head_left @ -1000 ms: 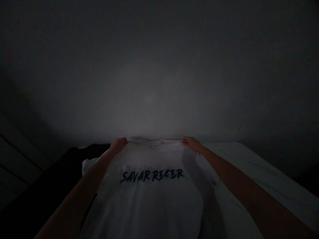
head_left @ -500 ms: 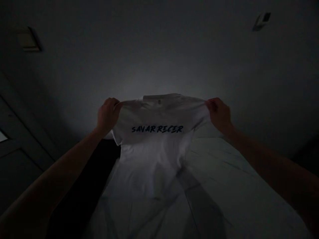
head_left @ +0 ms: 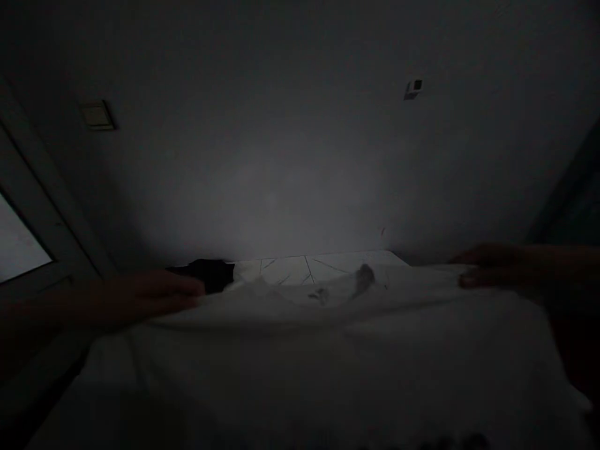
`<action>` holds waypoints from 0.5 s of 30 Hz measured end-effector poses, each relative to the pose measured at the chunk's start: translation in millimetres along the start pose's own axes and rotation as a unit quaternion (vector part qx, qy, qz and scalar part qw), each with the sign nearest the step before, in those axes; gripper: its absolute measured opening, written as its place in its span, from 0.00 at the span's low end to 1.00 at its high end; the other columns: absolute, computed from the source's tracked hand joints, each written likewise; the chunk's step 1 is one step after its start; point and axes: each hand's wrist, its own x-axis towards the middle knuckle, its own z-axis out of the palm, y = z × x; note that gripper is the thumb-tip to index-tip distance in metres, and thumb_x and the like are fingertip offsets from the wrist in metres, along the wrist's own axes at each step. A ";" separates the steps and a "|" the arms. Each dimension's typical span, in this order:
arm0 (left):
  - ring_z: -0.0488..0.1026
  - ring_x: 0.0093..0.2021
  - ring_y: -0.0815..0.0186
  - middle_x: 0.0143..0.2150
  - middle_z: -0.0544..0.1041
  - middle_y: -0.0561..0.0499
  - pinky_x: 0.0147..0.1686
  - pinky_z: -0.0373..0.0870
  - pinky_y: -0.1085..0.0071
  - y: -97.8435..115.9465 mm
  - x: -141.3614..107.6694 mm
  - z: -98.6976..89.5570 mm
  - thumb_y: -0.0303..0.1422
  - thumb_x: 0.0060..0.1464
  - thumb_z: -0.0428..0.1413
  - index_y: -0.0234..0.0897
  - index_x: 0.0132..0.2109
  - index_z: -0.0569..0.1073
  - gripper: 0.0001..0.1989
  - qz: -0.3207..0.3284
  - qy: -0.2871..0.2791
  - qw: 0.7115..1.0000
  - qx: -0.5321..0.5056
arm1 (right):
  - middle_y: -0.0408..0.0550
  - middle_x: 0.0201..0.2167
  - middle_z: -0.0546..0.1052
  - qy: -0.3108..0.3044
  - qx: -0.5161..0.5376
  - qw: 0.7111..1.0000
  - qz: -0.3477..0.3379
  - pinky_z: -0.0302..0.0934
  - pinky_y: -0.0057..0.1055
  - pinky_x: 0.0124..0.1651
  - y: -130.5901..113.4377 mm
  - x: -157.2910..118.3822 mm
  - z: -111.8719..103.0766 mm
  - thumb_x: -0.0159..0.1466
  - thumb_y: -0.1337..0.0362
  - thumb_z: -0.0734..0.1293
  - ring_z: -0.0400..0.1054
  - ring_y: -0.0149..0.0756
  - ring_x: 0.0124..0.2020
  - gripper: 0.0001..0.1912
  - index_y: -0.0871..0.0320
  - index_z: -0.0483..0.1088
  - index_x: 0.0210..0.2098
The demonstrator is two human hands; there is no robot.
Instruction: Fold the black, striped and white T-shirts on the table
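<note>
A white T-shirt [head_left: 319,362] hangs spread wide across the lower half of the dim view, its neckline near the middle. My left hand [head_left: 159,297] pinches the shirt's left shoulder, and my right hand [head_left: 492,265] grips the opposite shoulder. Both hands are dark and slightly blurred, with the fingers closed on the fabric. Only the tops of some dark letters show at the bottom edge; the rest of the print is out of view.
Beyond the shirt lies a light surface with thin dark lines [head_left: 285,267], with a black cloth [head_left: 209,272] at its left. A wall behind carries a switch [head_left: 97,115] and a small white fixture [head_left: 413,89]. A door [head_left: 47,231] stands at left.
Both hands have brought the shirt much closer to the camera and lower, and they now appear farther apart. The printed lettering has dropped to the bottom edge. The camera view has shifted.
</note>
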 end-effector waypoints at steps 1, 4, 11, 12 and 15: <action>0.77 0.39 0.58 0.38 0.80 0.54 0.34 0.74 0.68 1.8 9.6 -4.9 0.57 0.53 0.49 0.50 0.38 0.81 0.23 -0.004 -0.052 0.999 -0.013 | 0.55 0.31 0.80 -0.078 0.017 0.997 0.012 0.68 0.40 0.30 -4.8 14.0 -2.9 0.46 0.29 0.69 0.75 0.49 0.31 0.29 0.45 0.78 0.29; 0.77 0.42 0.58 0.41 0.80 0.52 0.40 0.73 0.70 -5.6 52.6 -1.2 0.57 0.54 0.45 0.46 0.41 0.80 0.27 -0.023 -0.121 0.992 -0.030 | 0.55 0.32 0.80 -0.193 0.030 0.981 -0.006 0.67 0.39 0.33 -14.6 66.4 17.8 0.51 0.27 0.63 0.75 0.49 0.34 0.35 0.53 0.77 0.29; 0.76 0.42 0.61 0.41 0.80 0.47 0.44 0.68 0.71 -59.1 162.8 78.9 0.46 0.61 0.44 0.37 0.42 0.77 0.22 -0.016 -0.085 0.995 0.041 | 0.51 0.31 0.79 -0.111 -0.096 0.987 -0.069 0.62 0.34 0.38 21.7 184.9 143.2 0.61 0.36 0.61 0.74 0.46 0.37 0.29 0.55 0.73 0.26; 0.77 0.43 0.61 0.42 0.81 0.47 0.44 0.68 0.71 -64.9 177.3 97.9 0.43 0.62 0.43 0.37 0.43 0.77 0.21 -0.027 -0.082 0.994 0.064 | 0.51 0.33 0.80 -0.105 -0.118 0.986 -0.057 0.62 0.33 0.39 29.4 198.0 163.0 0.63 0.39 0.62 0.74 0.46 0.39 0.26 0.55 0.73 0.28; 0.78 0.46 0.58 0.45 0.81 0.43 0.44 0.69 0.68 -81.0 215.6 161.9 0.38 0.65 0.43 0.37 0.45 0.77 0.18 -0.067 -0.089 0.985 0.133 | 0.49 0.40 0.81 -0.097 -0.180 0.979 -0.020 0.61 0.30 0.40 51.0 229.2 221.1 0.67 0.47 0.62 0.74 0.44 0.45 0.18 0.53 0.75 0.33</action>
